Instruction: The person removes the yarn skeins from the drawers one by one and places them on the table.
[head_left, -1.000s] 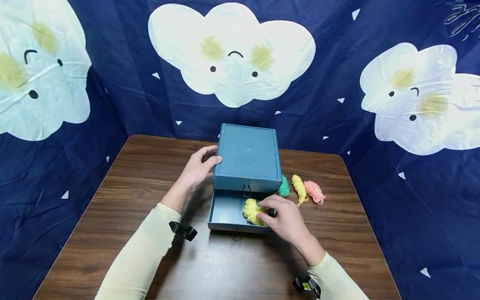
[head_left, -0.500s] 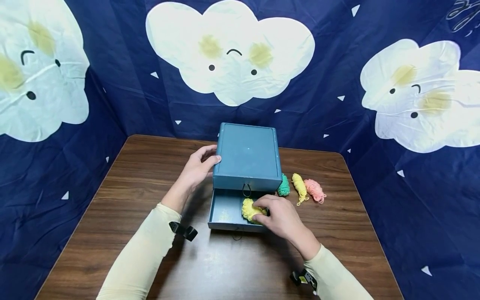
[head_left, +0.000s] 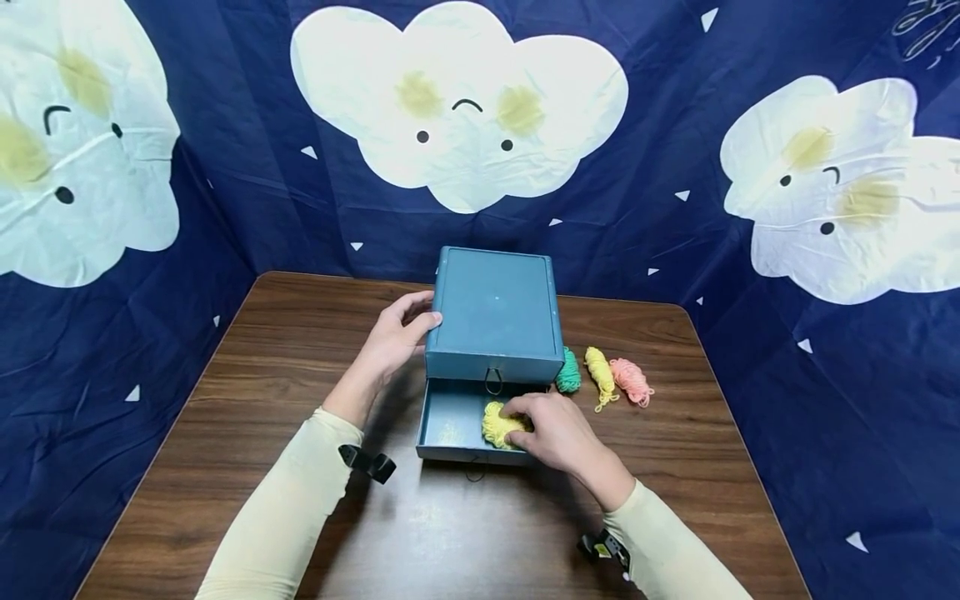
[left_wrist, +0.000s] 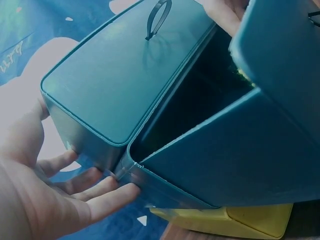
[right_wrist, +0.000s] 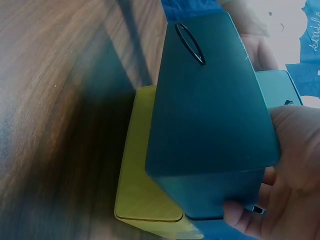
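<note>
A blue drawer box (head_left: 495,304) stands on the table with its lower drawer (head_left: 450,417) pulled out toward me. In that drawer lies a skein of yellow yarn (head_left: 497,425). My right hand (head_left: 558,429) reaches over the drawer's right side, thumb and forefinger pinching the skein. Seen from the right wrist, the other fingers (right_wrist: 240,217) hang outside the drawer wall. My left hand (head_left: 393,333) is against the box's left side, thumb on its top edge. The left wrist view has its fingers (left_wrist: 112,197) extended along the corner where the two drawers meet.
Right of the box lie a green yarn skein (head_left: 568,371), a second yellow one (head_left: 600,375) and a pink one (head_left: 632,382). A yellow drawer (right_wrist: 135,165) sits beneath the blue ones. Blue cloth with clouds (head_left: 457,108) hangs behind the wooden table (head_left: 300,333).
My right hand has moved a little left and deeper over the drawer, and the yellow skein has shifted slightly left with it. The left hand stays on the box.
</note>
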